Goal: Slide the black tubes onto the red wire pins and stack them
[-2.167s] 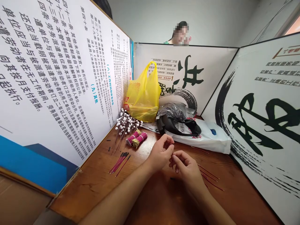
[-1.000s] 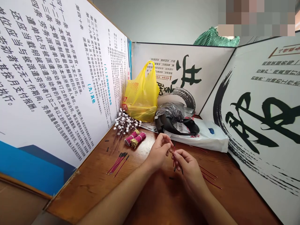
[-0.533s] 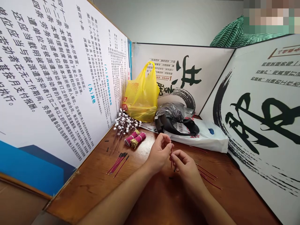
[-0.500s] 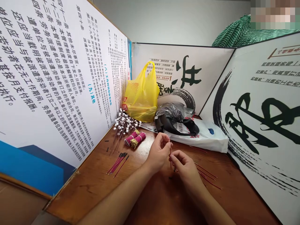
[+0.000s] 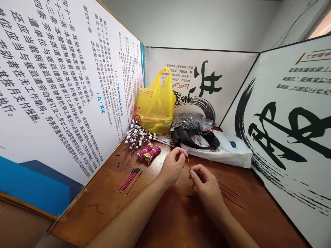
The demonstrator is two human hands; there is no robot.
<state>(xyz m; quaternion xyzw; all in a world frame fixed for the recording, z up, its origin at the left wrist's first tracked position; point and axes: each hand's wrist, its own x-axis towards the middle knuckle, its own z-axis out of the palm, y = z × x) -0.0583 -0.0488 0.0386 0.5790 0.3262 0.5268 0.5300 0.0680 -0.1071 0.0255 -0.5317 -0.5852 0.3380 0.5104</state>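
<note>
Between my two hands stands a thin red wire (image 5: 189, 164), slightly tilted, with a pale metal upper end. My left hand (image 5: 173, 167) is closed, its thumb and forefinger pinched at the wire's top; whether a small piece is also in that pinch is hidden. Lower down, my right hand (image 5: 207, 182) pinches the same wire between thumb and forefinger. A small black sleeve (image 5: 190, 196) lies on the table by the right hand, with another black sleeve (image 5: 192, 186) just above it. Several bare red wires (image 5: 230, 191) lie right of that hand.
Red wires with black ends (image 5: 131, 179) lie left of my forearms. Behind them are tied bundles of wires (image 5: 149, 153) and white-tipped stems (image 5: 137, 136). A yellow bag (image 5: 156, 106), a black strap (image 5: 181, 138) and a white bag (image 5: 230, 151) stand along the back panels.
Both hands have shifted slightly apart, the right one a little to the right. The wire now tilts, its lower end inside the right fingers. A person behind the right panel is gone from view.
</note>
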